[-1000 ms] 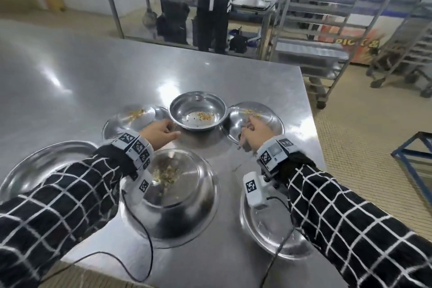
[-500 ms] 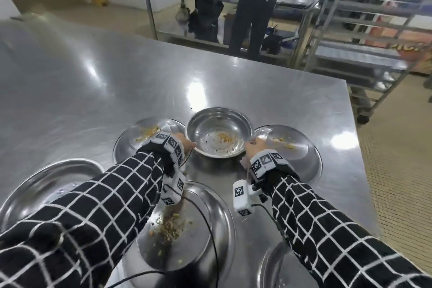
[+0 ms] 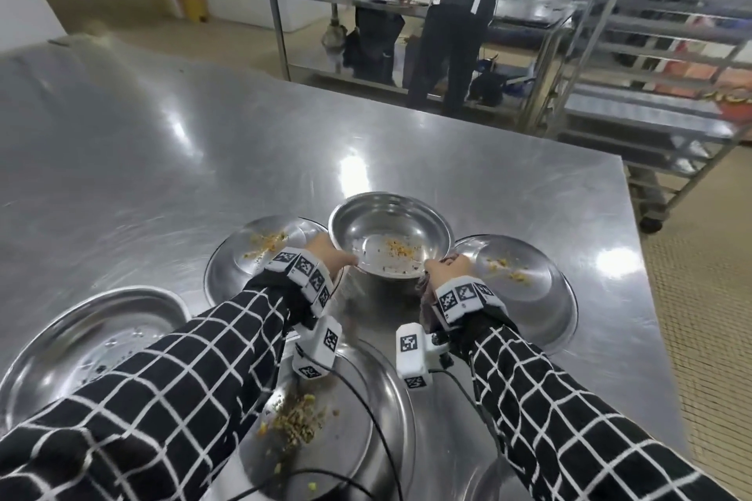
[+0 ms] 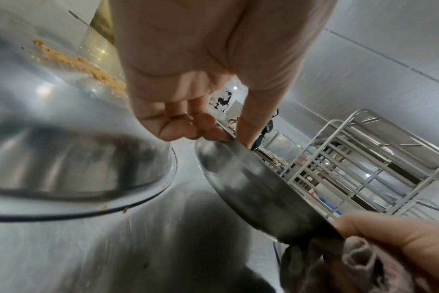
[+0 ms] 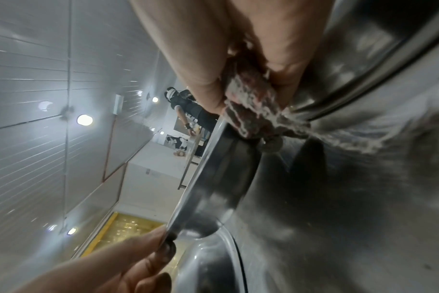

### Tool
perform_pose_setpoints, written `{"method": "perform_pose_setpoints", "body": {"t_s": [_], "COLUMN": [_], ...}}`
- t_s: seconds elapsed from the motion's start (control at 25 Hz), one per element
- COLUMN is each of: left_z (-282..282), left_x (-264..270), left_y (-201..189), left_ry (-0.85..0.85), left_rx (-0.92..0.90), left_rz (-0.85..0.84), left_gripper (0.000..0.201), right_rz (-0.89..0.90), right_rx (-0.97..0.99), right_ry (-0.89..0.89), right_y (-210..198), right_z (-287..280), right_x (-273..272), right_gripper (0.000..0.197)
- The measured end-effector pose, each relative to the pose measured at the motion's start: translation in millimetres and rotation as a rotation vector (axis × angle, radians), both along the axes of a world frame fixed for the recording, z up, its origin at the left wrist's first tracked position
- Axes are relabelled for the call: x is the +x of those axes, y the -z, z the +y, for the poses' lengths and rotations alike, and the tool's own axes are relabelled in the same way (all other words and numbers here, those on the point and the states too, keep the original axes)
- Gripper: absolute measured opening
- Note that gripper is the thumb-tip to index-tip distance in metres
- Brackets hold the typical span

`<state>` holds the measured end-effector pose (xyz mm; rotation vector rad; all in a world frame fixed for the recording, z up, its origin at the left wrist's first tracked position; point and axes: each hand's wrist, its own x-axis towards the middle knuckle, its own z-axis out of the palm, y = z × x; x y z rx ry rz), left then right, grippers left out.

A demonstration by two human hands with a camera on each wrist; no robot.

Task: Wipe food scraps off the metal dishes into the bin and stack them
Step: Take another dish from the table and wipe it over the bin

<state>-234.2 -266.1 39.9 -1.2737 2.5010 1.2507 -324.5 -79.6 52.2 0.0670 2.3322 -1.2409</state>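
Two arms in checked sleeves, each with a marker band and a small camera at the wrist.

Both sleeves [image 3: 171,390] are black with a thin white grid. A white wristband [image 3: 303,273] printed with square black-and-white markers wraps the left wrist, and a matching band [image 3: 464,297] wraps the right. Under each wrist hangs a white box camera [image 3: 411,354] bearing the same markers, with a thin black cable [image 3: 378,435] trailing back. The left hand [image 3: 325,256] and right hand [image 3: 447,270] are bare.

Head view: high, facing forward and down over the worktop [image 3: 203,159] and both forearms. Left wrist view: close, low, along the left hand [image 4: 188,83] toward the bowl [image 4: 258,194]. Right wrist view: close, rolled sideways. All three views share the bowl's rim.
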Motion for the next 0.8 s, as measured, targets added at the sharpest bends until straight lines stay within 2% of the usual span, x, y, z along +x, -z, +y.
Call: {"method": "perform_pose_setpoints", "body": {"t_s": [0.04, 0.08, 0.2, 0.28, 0.4, 0.56, 0.64, 0.72, 0.8], "left_z": [6, 13, 33, 45, 71, 113, 141, 171, 205], "left_x": [6, 11, 27, 38, 53, 75, 88, 100, 107], "left_y": [-6, -13, -37, -52, -77, -104, -113, -119, -119], "left_ry": [-0.024, -0.039, -0.056, -0.031, 0.051, 0.236, 0.364, 0.434, 0.507], "left_rx": [0.036, 0.069, 0.067, 0.081, 0.208, 0.372, 0.445, 0.505, 0.568], "left_rz": [0.061, 0.122, 0.355, 0.481, 0.681, 0.629, 0.621, 0.614, 0.598], "left_gripper": [0.028, 0.033, 0.059, 0.067, 0.076, 0.066, 0.049, 0.021, 0.018], "right_rz": [0.0, 0.012, 0.082, 0.127, 0.214, 0.377, 0.41, 0.427, 0.451], "right_rx": [-0.057, -0.117, -0.254, -0.326, -0.361, -0.35, -0.354, -0.34, -0.333], "right_ry": [0.029, 0.072, 0.168, 0.214, 0.256, 0.376, 0.473, 0.572, 0.687], "right_y": [-4, -7, -31, -51, -79, -110, -114, -116, -117], "right_z": [0, 1, 12, 26, 56, 114, 145, 175, 209], "right_x": [4, 6, 20, 33, 62, 117, 144, 172, 202], "right_gripper": [0.029, 0.034, 0.028, 0.025, 0.024, 0.026, 0.026, 0.025, 0.018]}}
